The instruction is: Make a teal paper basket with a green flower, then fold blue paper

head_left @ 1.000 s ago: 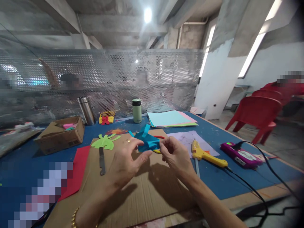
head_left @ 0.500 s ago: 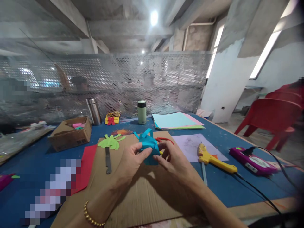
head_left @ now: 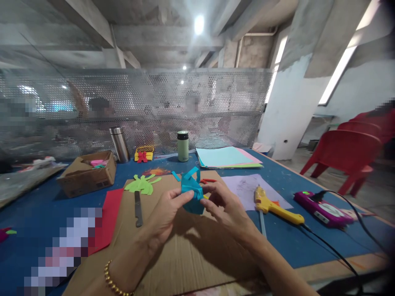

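Above the cardboard sheet, the left hand, gaping a second ago, now pinches the folded blue paper piece, seemingly steadying it; the right hand curls slightly parted fingers at its edge, grip unclear; beyond the sheet stands a green tumbler

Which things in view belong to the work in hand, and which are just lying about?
Belong to the work, as far as I can judge:
folded blue paper piece, pinched by the left hand, the right hand at its edge
flat brown cardboard sheet beneath the hands
yellow plastic glue gun, probably, though untouched

Seem just lying about:
cylindrical silver metal flask
pale green cylindrical bottle
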Demonstrator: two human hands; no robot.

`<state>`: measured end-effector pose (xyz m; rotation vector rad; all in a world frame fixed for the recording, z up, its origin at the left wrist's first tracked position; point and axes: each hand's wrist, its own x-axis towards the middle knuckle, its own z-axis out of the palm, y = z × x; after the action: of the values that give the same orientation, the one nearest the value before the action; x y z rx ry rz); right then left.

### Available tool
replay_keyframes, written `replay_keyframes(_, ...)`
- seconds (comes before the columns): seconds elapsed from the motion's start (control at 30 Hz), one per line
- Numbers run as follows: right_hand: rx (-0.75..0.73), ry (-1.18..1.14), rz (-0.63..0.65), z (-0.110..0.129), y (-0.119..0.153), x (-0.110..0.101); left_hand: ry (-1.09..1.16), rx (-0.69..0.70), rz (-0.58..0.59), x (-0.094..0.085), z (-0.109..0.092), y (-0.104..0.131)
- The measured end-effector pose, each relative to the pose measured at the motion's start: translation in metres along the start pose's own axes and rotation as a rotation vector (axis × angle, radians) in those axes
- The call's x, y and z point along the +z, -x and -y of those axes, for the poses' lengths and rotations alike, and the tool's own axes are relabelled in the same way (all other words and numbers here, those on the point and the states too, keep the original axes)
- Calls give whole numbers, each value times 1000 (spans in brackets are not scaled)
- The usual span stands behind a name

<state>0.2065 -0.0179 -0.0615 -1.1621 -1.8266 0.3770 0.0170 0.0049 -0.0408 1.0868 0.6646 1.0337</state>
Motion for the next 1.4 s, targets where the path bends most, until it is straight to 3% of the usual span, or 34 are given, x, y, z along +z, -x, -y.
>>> replay_keyframes(0.53,-171,111,7,-7,-3,-1,-41,-1,26,-3,2,-2)
replay_keyframes(0.87,-308,133,34,-9,-2,-2,39,-22,-32,-2,-8,-2)
replay_keyframes(1.4,-307,103,-26,-7,-1,-1,-50,-51,48,-5,-5,-1)
